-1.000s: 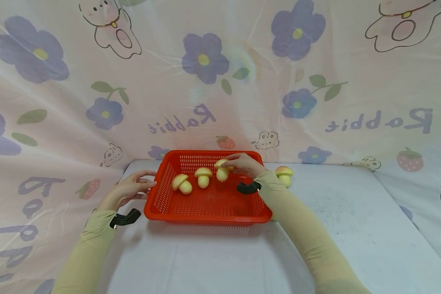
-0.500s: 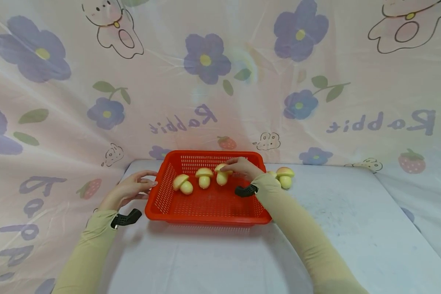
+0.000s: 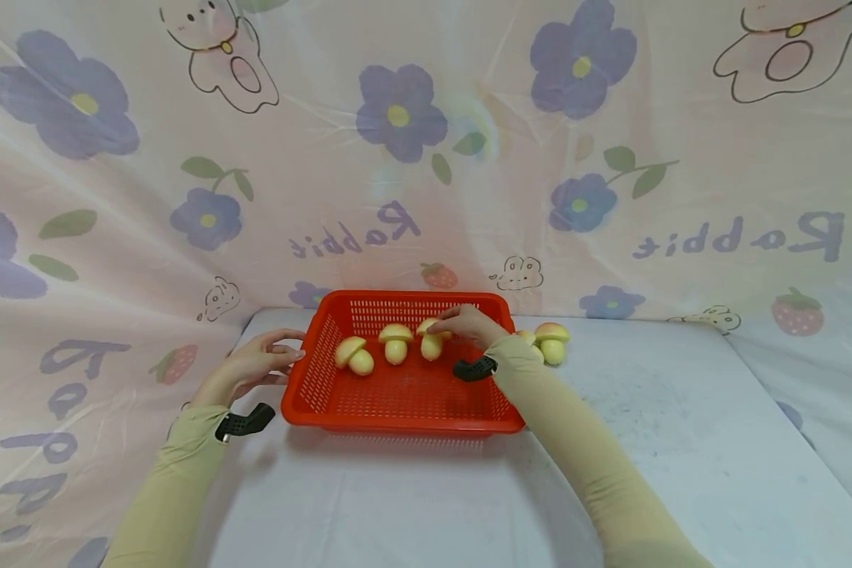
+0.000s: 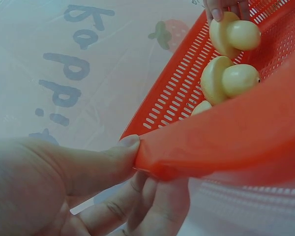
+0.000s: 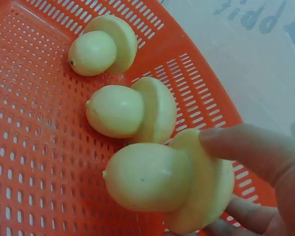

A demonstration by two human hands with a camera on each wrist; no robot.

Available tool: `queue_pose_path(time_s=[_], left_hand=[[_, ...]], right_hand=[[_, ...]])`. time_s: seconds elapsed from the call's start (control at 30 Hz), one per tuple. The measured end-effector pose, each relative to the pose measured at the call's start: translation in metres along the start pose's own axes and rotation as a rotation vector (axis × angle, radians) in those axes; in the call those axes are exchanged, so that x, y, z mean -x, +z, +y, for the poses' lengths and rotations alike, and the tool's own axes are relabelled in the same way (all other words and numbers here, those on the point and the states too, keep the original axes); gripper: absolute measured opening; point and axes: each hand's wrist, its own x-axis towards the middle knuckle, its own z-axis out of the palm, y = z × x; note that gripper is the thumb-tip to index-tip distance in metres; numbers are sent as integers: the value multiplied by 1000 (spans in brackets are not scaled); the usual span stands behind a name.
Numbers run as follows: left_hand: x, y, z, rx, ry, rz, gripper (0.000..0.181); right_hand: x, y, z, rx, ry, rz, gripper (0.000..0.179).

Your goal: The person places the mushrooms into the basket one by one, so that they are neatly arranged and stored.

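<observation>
An orange-red plastic basket with slotted walls stands on the white table. My left hand pinches its left rim between thumb and fingers, as the left wrist view shows close up. Inside, along the back, lie three yellow toy mushrooms with rounded caps: a left one, a middle one and a right one. My right hand reaches over the basket and holds the right mushroom by its cap, thumb on one side and fingers beneath. Its stem points toward the basket's middle.
More toy mushrooms lie on the table right of the basket, partly hidden by my right sleeve. Behind the table hangs a pale cloth printed with flowers and rabbits.
My right hand has lowered the right mushroom slightly into the basket, beside the middle one. The left hand stays on the rim. The view has shifted a little.
</observation>
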Motion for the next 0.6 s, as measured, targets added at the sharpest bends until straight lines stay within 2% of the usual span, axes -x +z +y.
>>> queue_pose_path(time_s=[0.27,0.6], left_hand=[[-1,0,0,2,1,-1,59],[0,1,1,-9,-11,7,57]], right_hand=[[-6,1,3,60,37,46,47],[-4,5,6,113,43,66,39]])
